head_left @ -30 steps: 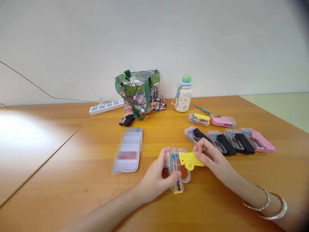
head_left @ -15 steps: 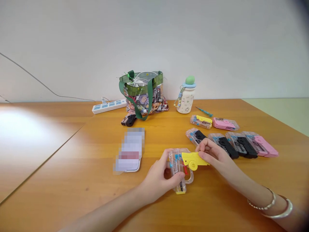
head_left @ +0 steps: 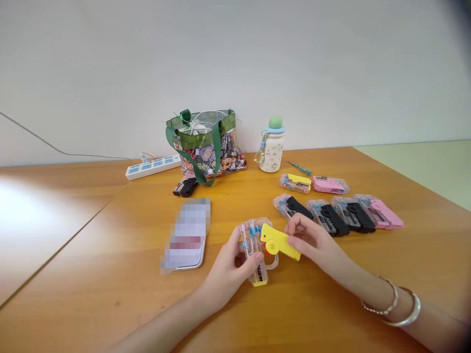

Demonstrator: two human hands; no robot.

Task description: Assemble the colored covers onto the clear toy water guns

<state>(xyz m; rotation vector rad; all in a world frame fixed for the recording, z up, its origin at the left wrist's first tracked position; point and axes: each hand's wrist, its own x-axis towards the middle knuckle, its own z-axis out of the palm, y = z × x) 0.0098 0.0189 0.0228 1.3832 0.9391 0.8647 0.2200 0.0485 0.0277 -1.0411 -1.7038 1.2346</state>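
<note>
My left hand [head_left: 230, 264] grips a clear plastic toy pistol [head_left: 257, 250] by its transparent body and handle, just above the wooden table [head_left: 110, 274]. My right hand [head_left: 316, 245] pinches the toy's yellow barrel piece [head_left: 277, 242], which tilts down to the right. Both hands are closed on the same toy. Beyond my right hand lies a row of several similar folded toys in black [head_left: 326, 215] and pink [head_left: 382, 215], with a yellow one [head_left: 296, 181] and a pink one [head_left: 329, 184] behind them.
A phone [head_left: 186, 235] lies left of my hands. At the back stand a clear cartoon bag with green straps [head_left: 204, 144], a small white bottle [head_left: 272, 147], a power strip [head_left: 152, 164], a small black object [head_left: 184, 186] and a teal screwdriver [head_left: 300, 167].
The yellow barrel piece has swung from level to tilted down at its right end. The view has shifted, so everything sits a little further left.
</note>
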